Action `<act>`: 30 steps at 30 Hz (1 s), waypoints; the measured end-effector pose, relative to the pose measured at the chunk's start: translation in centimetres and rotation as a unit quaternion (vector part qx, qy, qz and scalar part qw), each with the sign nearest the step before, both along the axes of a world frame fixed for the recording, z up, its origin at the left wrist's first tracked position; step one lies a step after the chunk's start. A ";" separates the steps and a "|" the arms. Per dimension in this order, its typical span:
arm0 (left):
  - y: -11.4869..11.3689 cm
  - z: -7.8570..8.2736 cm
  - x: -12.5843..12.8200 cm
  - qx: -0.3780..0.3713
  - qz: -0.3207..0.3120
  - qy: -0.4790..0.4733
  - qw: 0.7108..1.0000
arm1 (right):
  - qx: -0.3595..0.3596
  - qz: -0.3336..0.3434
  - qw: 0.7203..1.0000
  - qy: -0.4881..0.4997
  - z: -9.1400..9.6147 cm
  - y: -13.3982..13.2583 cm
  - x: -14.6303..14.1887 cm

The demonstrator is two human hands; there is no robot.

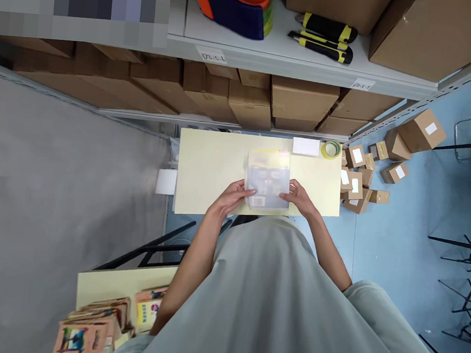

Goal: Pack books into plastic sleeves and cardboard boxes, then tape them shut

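Both hands hold a pale book-like item (268, 180), flat and rectangular, with a yellowish top band, faint print and a barcode label at its lower left. It looks wrapped in clear film and is just over the near part of the cream tabletop (207, 169). My left hand (234, 195) grips its left edge, thumb on top. My right hand (297, 196) pinches the right edge, thumb also on top. The fingers beneath are partly hidden. Whether the item rests on the table or is lifted slightly, I cannot tell.
At the table's back right are a white box (306, 146) and a tape roll (331, 149). Above, a shelf (269, 54) carries cutters (325, 39) and cartons. Small labelled boxes (355, 185) lie right. Books (88, 328) are stacked lower left; a white roll (166, 182) sits left.
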State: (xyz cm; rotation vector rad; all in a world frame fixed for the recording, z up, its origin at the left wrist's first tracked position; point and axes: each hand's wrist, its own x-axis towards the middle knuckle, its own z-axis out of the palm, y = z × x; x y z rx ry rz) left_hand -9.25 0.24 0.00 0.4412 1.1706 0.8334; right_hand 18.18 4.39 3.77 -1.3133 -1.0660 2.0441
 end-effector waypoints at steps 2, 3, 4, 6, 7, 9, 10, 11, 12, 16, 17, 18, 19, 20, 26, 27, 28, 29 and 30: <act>-0.5 1.4 -0.8 0.002 -0.014 0.009 1.000 | -0.010 -0.003 1.000 0.002 0.6 0.2 -1.1; -0.9 1.9 -1.1 0.002 -0.012 0.016 1.000 | -0.011 -0.008 1.000 -0.003 0.8 0.2 -1.7; -1.2 2.3 -1.4 0.001 -0.007 0.022 1.000 | -0.009 -0.015 1.000 -0.008 0.8 0.3 -2.4; -2.0 2.8 -2.2 -0.008 0.018 0.032 0.999 | 0.006 -0.030 0.999 -0.014 1.0 0.2 -3.7; -2.3 3.0 -2.6 -0.014 0.036 0.037 0.999 | 0.016 -0.032 0.999 -0.014 1.1 0.1 -4.2; -3.0 3.3 -3.7 -0.018 0.066 0.052 0.996 | 0.028 -0.022 0.999 -0.014 1.5 -0.3 -5.1; -3.3 3.4 -4.2 -0.015 0.077 0.061 0.995 | 0.027 -0.012 0.999 -0.016 1.8 -0.6 -5.5; -3.5 3.6 -4.7 -0.009 0.084 0.068 0.994 | 0.023 -0.002 1.000 -0.018 2.0 -0.9 -5.9; -3.6 3.7 -5.1 0.000 0.087 0.074 0.993 | 0.018 0.002 1.000 -0.022 2.2 -1.2 -6.3; -3.7 4.2 -6.3 0.016 0.082 0.105 0.991 | 0.014 -0.028 0.998 -0.049 2.1 -2.6 -8.0; -3.7 4.3 -6.5 0.018 0.080 0.117 0.990 | 0.015 -0.034 0.998 -0.052 2.0 -2.8 -8.4; -3.7 4.4 -6.8 0.021 0.078 0.130 0.988 | 0.017 -0.037 0.998 -0.053 1.9 -3.0 -8.8; -3.7 4.4 -7.1 0.027 0.075 0.143 0.986 | 0.020 -0.040 0.998 -0.052 1.9 -3.1 -9.1; -3.8 4.5 -7.3 0.037 0.072 0.155 0.985 | 0.025 -0.043 0.998 -0.049 2.0 -3.2 -9.3; -3.8 5.7 -8.7 0.130 0.056 0.212 0.967 | 0.053 -0.056 0.996 -0.046 3.3 -3.2 -10.8; -3.8 5.9 -8.8 0.135 0.054 0.221 0.964 | 0.056 -0.057 0.996 -0.046 3.5 -3.2 -11.0; -3.7 6.2 -9.0 0.136 0.052 0.230 0.962 | 0.057 -0.057 0.996 -0.044 3.6 -3.2 -11.2; -3.7 6.4 -9.1 0.134 0.049 0.239 0.960 | 0.057 -0.058 0.996 -0.042 3.8 -3.2 -11.4; -3.6 6.6 -9.3 0.130 0.049 0.245 0.959 | 0.055 -0.060 0.996 -0.038 3.9 -3.1 -11.6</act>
